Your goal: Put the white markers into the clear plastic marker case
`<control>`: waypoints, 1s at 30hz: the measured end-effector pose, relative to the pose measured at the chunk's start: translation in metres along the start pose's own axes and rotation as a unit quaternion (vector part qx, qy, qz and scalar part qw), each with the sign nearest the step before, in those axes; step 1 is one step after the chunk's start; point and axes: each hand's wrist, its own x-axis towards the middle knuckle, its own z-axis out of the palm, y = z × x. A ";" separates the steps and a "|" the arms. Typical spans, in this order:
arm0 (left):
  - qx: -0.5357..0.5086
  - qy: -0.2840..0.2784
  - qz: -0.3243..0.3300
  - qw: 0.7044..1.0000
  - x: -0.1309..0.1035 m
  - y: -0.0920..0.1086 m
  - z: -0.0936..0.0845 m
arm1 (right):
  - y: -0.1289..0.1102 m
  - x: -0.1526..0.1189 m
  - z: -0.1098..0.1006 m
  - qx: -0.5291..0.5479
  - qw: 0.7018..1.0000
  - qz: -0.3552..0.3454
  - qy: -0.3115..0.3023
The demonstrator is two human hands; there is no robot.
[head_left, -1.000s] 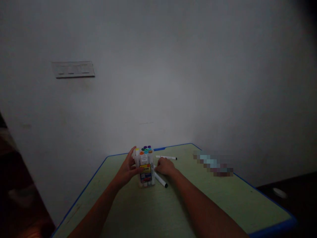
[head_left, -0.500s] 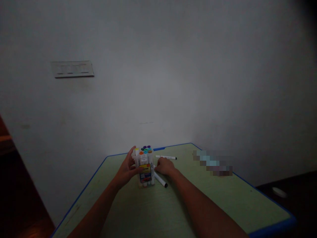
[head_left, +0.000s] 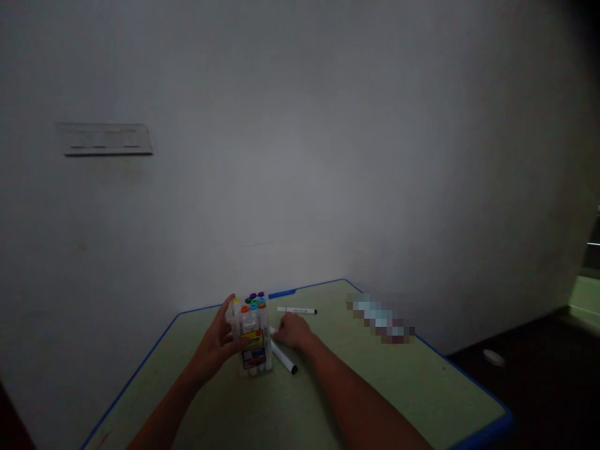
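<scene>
Clear plastic marker case [head_left: 257,351] with yellow-and-dark label, upright on green desk with blue edging [head_left: 375,387], towards the far edge, roughly midway between the far corners. Inside, white markers with coloured caps [head_left: 245,309]: yellow, orange, blue, green, brown, purple. Left hand [head_left: 218,344] around the left side of the case, grip closed on the plastic, thumb across the label, fingers behind. Just to the right of the case, right hand [head_left: 294,330] low at the desk, fingertips gathered at the far end of thick white marker with black tip [head_left: 287,361]; pinching or merely touching, impossible to tell. Same marker aslant on the desk, black tip towards the near edge. Beyond the right hand, slimmer white marker with black tip [head_left: 297,310], flat near the far edge. Close to the right edge, pixelated patch [head_left: 380,317], contents unreadable.

Possible trouble: tipping of the tall, narrow case, from a knock by the right hand or a one-sided push by the left. Also possible: rolling of the thick marker after a slack pinch or nudge, given the round-looking barrel. In any steep lean of the case, likely spilling through the open-looking top.
</scene>
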 end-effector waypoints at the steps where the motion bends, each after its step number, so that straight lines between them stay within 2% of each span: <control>1: -0.002 0.007 0.003 1.000 -0.001 0.001 0.001 | 0.001 -0.001 -0.001 0.005 1.000 -0.007 -0.005; 5: -0.003 0.038 -0.003 0.999 -0.002 0.002 0.005 | 0.011 -0.008 -0.004 0.029 0.999 -0.034 -0.024; 11: 0.015 0.059 -0.018 0.998 0.000 0.004 0.006 | 0.023 -0.016 -0.008 0.086 0.995 -0.053 0.001; 22: 0.075 0.104 -0.032 0.991 0.001 0.004 0.010 | 0.021 -0.023 -0.013 0.114 0.992 -0.054 -0.003; 28: 0.110 0.112 -0.040 0.987 0.007 -0.016 -0.002 | 0.019 -0.025 -0.015 0.109 0.993 -0.050 -0.005; 30: 0.138 0.132 -0.018 0.981 0.008 -0.027 -0.007 | 0.019 -0.026 -0.015 0.111 0.993 -0.048 -0.004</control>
